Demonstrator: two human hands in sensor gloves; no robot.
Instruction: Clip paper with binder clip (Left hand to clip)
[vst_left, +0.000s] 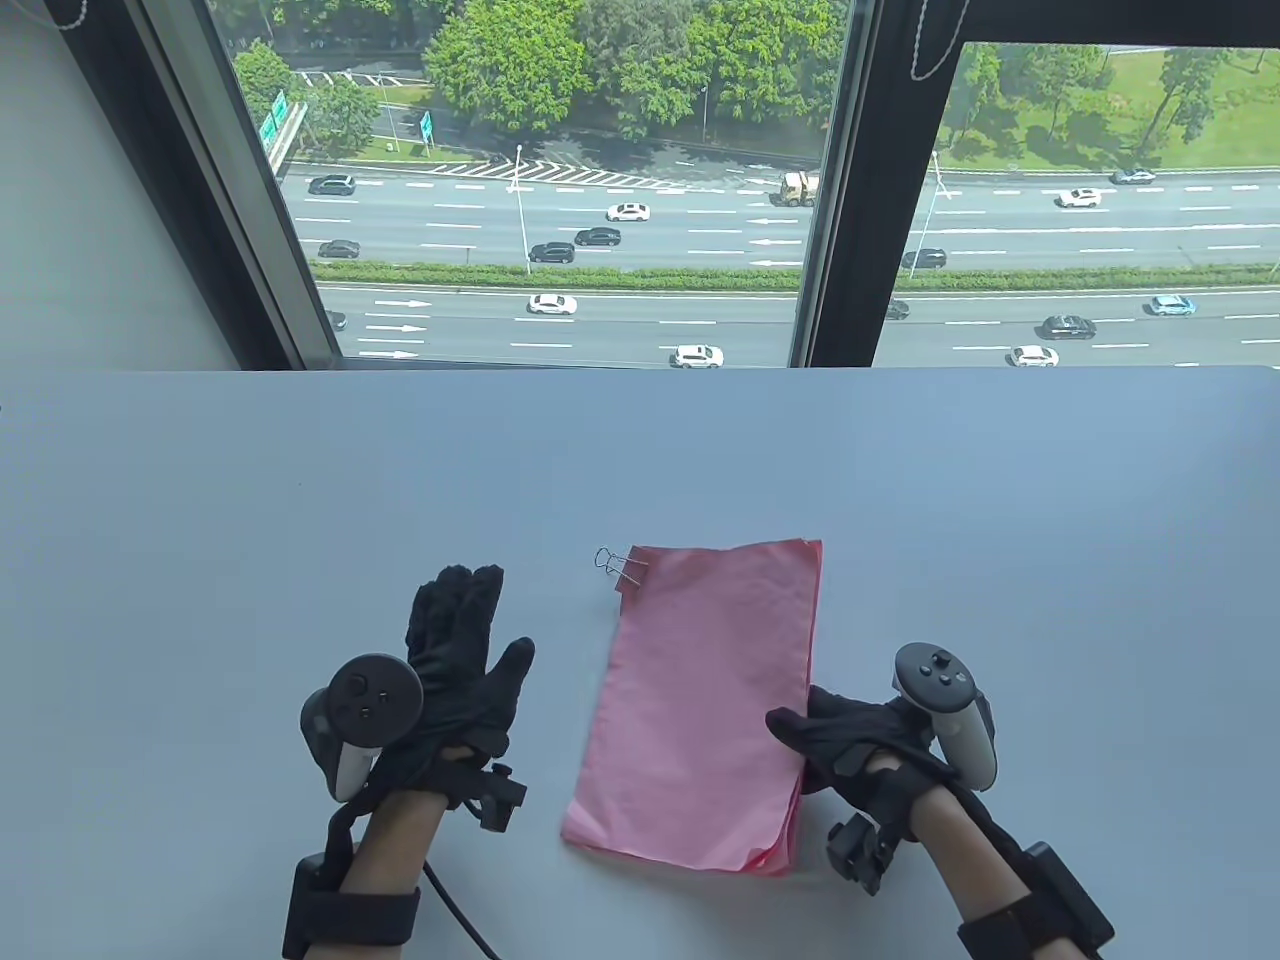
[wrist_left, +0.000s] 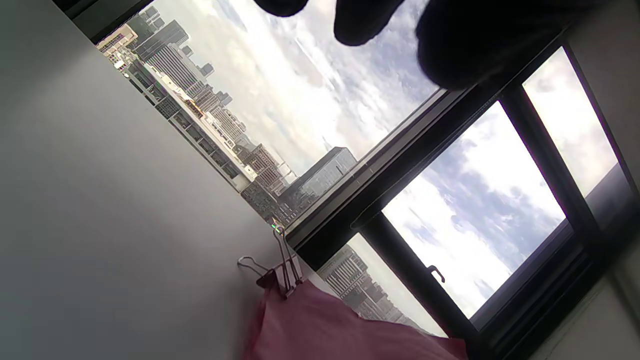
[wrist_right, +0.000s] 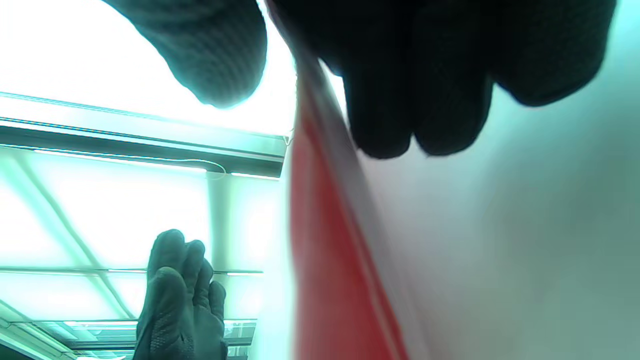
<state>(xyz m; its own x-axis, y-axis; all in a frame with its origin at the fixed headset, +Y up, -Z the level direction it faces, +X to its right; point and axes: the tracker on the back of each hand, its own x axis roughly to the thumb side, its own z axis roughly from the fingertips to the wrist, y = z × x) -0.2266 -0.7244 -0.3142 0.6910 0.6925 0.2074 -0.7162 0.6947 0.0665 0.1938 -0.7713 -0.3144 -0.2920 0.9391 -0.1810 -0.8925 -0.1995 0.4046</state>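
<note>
Backdrop: beyond the bench's 12 o'clock edge we see a window (vst_left: 560, 180) with dark frames, a multi-lane road with cars below it and trees beyond.
Bench: we work on a pale grey bench (vst_left: 250, 500); a pale wall stands at its 10 o'clock corner.
Paper: a stack of pink paper (vst_left: 705, 700) lies flat a little toward 6 o'clock from the bench's middle, its long side running from 6 toward 12 and leaning slightly to 1 o'clock.
Binder clip: a binder clip (vst_left: 622, 570) sits on the stack's 11 o'clock corner, its wire handles pointing out toward 10 o'clock. In the left wrist view the clip (wrist_left: 280, 272) bites the pink corner, one handle standing up and the other lying low by the bench.
Left hand: our left hand (vst_left: 455, 665) is at 9 o'clock of the stack, apart from it, fingers spread and extended toward 12, gripping nothing. Nothing lies between it and the clip.
Right hand: our right hand (vst_left: 850, 735) is at the stack's 3 o'clock edge, thumb reaching over the paper. In the right wrist view its fingertips (wrist_right: 400, 115) rest along the sheet's edge; we cannot tell whether it pinches the sheets or only presses on them.
Gear: a tracker rides on the back of each hand, with straps around both forearms.
</note>
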